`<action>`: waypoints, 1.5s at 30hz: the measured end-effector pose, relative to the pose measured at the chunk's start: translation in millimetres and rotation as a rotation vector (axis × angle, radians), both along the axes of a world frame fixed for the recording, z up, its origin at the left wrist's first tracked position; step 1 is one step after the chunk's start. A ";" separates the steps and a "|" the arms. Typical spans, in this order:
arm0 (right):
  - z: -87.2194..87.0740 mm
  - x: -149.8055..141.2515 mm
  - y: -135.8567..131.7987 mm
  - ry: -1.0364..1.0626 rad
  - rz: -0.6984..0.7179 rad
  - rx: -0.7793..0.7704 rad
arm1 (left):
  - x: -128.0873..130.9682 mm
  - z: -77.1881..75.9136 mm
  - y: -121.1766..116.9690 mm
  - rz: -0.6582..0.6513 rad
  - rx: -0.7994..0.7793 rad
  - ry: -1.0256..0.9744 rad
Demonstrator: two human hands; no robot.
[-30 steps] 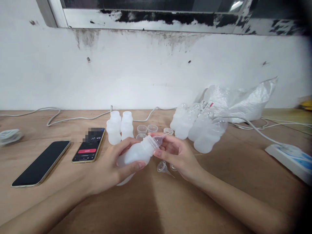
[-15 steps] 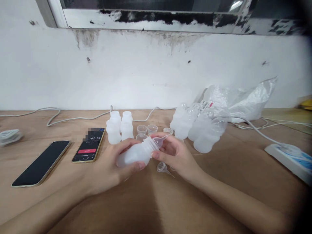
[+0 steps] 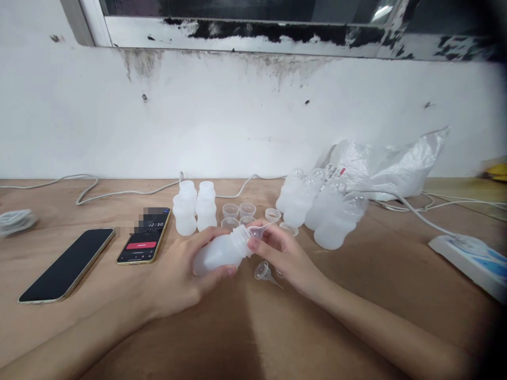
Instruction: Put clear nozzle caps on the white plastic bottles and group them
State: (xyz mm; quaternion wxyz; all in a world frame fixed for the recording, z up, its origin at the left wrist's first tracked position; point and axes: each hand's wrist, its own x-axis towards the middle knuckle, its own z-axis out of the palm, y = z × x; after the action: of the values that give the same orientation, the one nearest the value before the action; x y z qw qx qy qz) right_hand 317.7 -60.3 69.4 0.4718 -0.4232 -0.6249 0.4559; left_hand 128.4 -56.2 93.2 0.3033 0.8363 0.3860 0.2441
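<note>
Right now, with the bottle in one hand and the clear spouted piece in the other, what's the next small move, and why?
I'd probably press the clear spouted piece squarely to the bottle: the right hand holds it at the mouth, while the left hand grips the body. Can't tell if it's seated.

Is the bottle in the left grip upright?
No, the left grip holds the frosted plastic bottle tilted, its neck slanting up toward the right grip.

Plain workroom, by its looks

A wooden worktop (image 3: pixel 206 340) lies beneath the fingers (image 3: pixel 223 273); beyond them are a stained wall (image 3: pixel 198 126) and flaking window frame (image 3: pixel 137 32); matching bottles (image 3: pixel 331 229) grouped to either side suggest a workshop.
</note>
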 end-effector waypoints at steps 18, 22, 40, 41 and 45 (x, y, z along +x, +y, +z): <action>3.5 10.2 -2.8 -0.086 0.133 0.189 | -6.9 -14.9 10.3 -0.111 -0.469 -0.429; -6.4 11.8 -1.3 -0.067 0.167 0.209 | -6.4 -26.7 11.3 -0.218 -0.756 -0.533; -10.5 3.2 -3.8 -0.073 -0.019 0.073 | -2.7 -32.1 0.1 -0.027 0.182 -0.101; -9.9 3.0 -4.9 -0.085 -0.025 0.080 | -2.3 -31.8 -1.1 -0.017 0.220 -0.084; -6.5 3.8 -6.7 -0.081 0.042 0.113 | -2.5 -28.7 -0.9 -0.042 0.244 -0.072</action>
State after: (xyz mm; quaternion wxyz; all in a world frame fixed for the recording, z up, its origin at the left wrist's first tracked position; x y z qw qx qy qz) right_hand 321.5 -67.0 62.9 0.4597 -0.4007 -0.6770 0.4122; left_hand 125.8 -57.0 64.5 0.2180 0.8656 0.3248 0.3125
